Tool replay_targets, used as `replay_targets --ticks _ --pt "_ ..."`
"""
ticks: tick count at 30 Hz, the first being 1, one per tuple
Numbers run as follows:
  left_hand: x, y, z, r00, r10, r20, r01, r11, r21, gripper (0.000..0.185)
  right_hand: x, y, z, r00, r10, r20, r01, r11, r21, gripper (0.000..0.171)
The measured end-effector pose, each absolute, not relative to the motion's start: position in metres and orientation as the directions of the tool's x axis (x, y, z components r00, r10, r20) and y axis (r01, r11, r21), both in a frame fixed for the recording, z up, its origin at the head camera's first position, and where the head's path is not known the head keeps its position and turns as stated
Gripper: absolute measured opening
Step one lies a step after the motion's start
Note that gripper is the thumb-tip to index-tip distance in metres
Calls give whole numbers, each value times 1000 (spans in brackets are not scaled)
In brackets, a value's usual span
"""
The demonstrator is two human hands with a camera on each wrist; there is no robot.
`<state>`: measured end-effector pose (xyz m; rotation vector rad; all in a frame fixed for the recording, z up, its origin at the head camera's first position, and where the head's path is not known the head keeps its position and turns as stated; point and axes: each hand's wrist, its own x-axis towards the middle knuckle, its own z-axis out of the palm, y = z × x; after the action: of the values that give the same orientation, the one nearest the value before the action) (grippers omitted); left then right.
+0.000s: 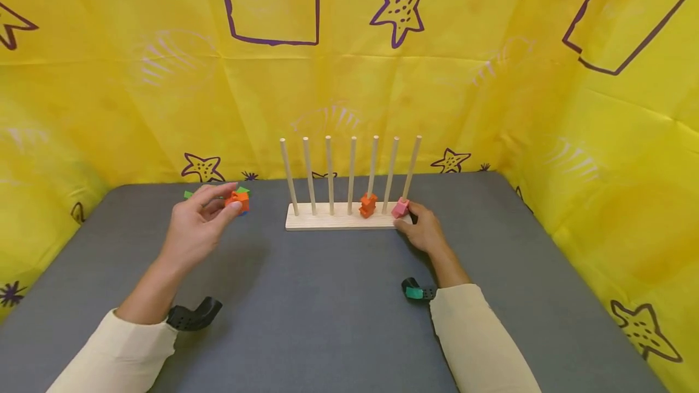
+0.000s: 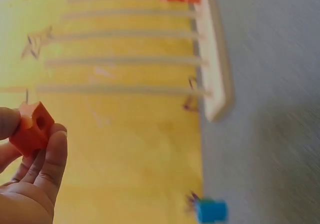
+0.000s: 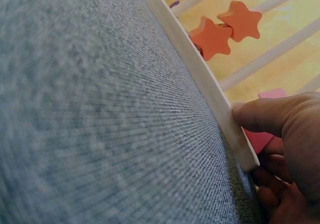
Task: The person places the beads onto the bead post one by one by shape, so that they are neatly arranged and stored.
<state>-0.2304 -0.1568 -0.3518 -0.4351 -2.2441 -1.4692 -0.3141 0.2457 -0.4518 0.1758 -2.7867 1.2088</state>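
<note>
A wooden peg rack (image 1: 322,221) with several upright dowels stands on the table. My left hand (image 1: 198,226) is raised to its left and pinches an orange bead (image 2: 33,129) with a hole, between thumb and fingers. My right hand (image 1: 426,230) grips the right end of the rack's base, thumb on the front edge (image 3: 245,115) and fingers curled at the end. Beside those fingers, pink beads (image 1: 401,207) sit low on the rightmost dowel, partly hidden by the thumb in the right wrist view. Two orange star beads (image 3: 240,21) are stacked on another dowel.
Behind the left hand lie green pieces (image 1: 243,190) and a blue piece (image 2: 211,211), mostly hidden in the head view. A yellow patterned cloth (image 1: 349,90) rises behind and beside the grey table (image 1: 327,308). Black wrist mounts (image 1: 195,314) stick out from both sleeves.
</note>
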Motion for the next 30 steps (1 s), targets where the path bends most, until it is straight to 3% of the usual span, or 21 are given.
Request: replay_targets --ticks 9,22,30 --pt "-256 -99 -311 -870 170 464 494 282 823 36 -313 249 -457 -988 -68 139 -146 695 -704 51" --pt "-301 -27 -264 -888 123 442 456 133 880 37 -316 244 -452 -988 -66 142 -149 678 -720 49" --pt "-320 11 -259 -888 176 425 454 188 871 36 -315 245 -453 -986 -76 145 -158 682 -715 52"
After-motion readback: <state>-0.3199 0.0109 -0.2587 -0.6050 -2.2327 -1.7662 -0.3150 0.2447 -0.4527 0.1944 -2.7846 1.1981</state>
